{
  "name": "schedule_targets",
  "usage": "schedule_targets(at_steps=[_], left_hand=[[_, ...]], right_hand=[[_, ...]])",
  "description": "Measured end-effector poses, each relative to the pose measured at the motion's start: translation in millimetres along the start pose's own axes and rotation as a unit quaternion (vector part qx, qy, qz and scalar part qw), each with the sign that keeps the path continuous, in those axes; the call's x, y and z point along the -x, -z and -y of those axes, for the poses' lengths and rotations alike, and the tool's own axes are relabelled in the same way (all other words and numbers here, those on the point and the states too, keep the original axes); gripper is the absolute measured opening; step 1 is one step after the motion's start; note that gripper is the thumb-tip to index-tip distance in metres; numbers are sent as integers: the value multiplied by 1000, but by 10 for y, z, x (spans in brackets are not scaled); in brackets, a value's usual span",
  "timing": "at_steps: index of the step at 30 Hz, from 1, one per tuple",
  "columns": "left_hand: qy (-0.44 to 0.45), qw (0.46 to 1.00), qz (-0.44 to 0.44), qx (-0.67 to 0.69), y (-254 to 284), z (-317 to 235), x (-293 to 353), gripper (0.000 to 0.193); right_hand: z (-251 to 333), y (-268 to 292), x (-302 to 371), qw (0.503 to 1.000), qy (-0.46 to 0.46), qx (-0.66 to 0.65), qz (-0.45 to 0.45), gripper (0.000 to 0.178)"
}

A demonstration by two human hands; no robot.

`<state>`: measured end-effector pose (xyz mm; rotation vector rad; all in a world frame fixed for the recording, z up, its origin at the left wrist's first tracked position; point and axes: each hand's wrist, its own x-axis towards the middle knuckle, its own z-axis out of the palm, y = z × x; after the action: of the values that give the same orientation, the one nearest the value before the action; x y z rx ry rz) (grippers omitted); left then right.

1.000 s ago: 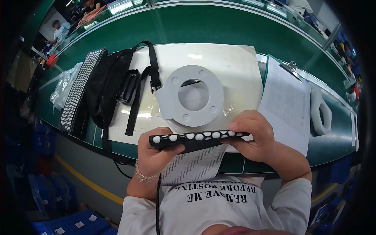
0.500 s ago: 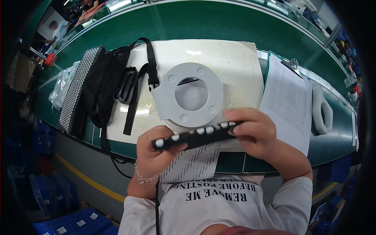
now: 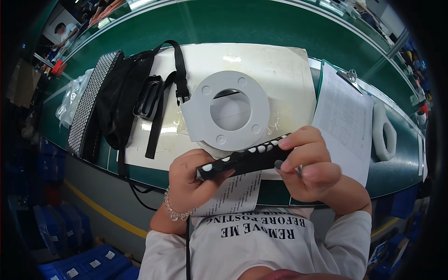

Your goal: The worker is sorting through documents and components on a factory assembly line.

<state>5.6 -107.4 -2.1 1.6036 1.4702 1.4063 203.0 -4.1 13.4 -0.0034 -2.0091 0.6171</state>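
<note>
- Nearest: person's white printed shirt (image 3: 252, 242), bead bracelet (image 3: 173, 211) on left wrist.
- Left hand (image 3: 189, 179) w/ fingers curled shut round the lower-left end of a long black flat strip w/ a row of white oval dots (image 3: 242, 161); thumb on top near the end.
- Right hand (image 3: 305, 165) pinches the strip's upper-right end, fingers clamped over it, thumb underneath.
- Strip held in the air, tilted up to the right, just above the table's near edge & over a white printed paper sheet (image 3: 233, 193) that hangs off that edge.
- Just behind strip: grey flat ring-shaped plastic plate w/ big round centre hole & small bolt holes (image 3: 226, 112), lying on a white mat (image 3: 261, 65).
- Left of it: black fabric bag w/ straps & buckle (image 3: 135, 100), black-and-white checked band (image 3: 86, 107) beside, clear plastic bag (image 3: 70, 98) further left.
- Right: clipboard w/ printed form (image 3: 345, 116); beyond it a white foam oval ring (image 3: 385, 133).
- All on a green work table (image 3: 224, 23); far side, another person at top left, blurred.
</note>
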Motion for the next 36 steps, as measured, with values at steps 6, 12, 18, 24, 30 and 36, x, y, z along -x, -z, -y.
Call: schedule_targets(at_steps=[6,12,18,24,30,36], left_hand=[[-117,989,12,-87,-40,-32,-58,22],[-153,983,46,-86,-9,9,-73,30],[-158,983,16,-96,33,56,-45,28],[-263,958,72,-87,50,124,-64,33],[-258,961,-8,-98,-18,261,-32,40],[-264,959,4,-103,-8,328,-2,38]], right_hand=[[64,-138,-64,999,-31,-19,-6,63],[45,-166,-34,1000,-1,-18,21,64],[113,123,-316,981,-44,-147,118,51],[-276,-54,-752,974,-162,-117,-104,59],[-323,19,-929,932,-350,-76,61,65],[-279,21,-878,963,-185,121,152,64]])
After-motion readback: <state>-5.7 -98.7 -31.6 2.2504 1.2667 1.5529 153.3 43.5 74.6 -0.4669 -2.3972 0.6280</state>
